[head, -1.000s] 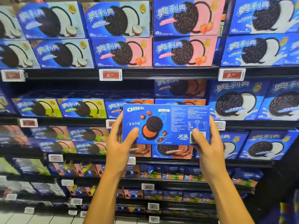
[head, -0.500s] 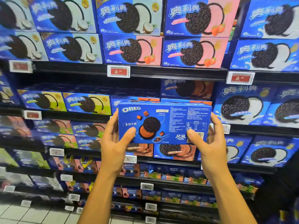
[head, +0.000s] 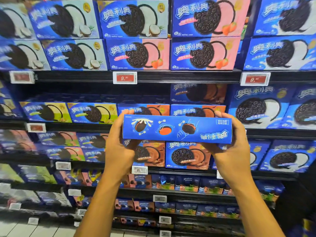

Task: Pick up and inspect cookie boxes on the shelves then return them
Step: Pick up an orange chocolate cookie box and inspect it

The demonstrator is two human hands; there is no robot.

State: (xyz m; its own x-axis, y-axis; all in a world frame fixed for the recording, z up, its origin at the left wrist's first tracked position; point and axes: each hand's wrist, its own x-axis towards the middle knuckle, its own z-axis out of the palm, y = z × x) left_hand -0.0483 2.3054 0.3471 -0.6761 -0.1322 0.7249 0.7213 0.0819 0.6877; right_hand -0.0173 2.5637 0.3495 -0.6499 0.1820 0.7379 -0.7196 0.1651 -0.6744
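While both hands grasp it by its short ends, the blue rectangular cardboard cookie box point(head: 177, 128) sits level in front of the black metal store shelves point(head: 171, 76), its narrow side panel facing the camera with the printing upside down. The left hand point(head: 118, 147) curls round the left end and the right hand point(head: 229, 144) round the right end. Behind it stand shelved blue cookie boxes with brown panels point(head: 187, 155), and white price tags point(head: 125, 77) hang on the shelf edges.
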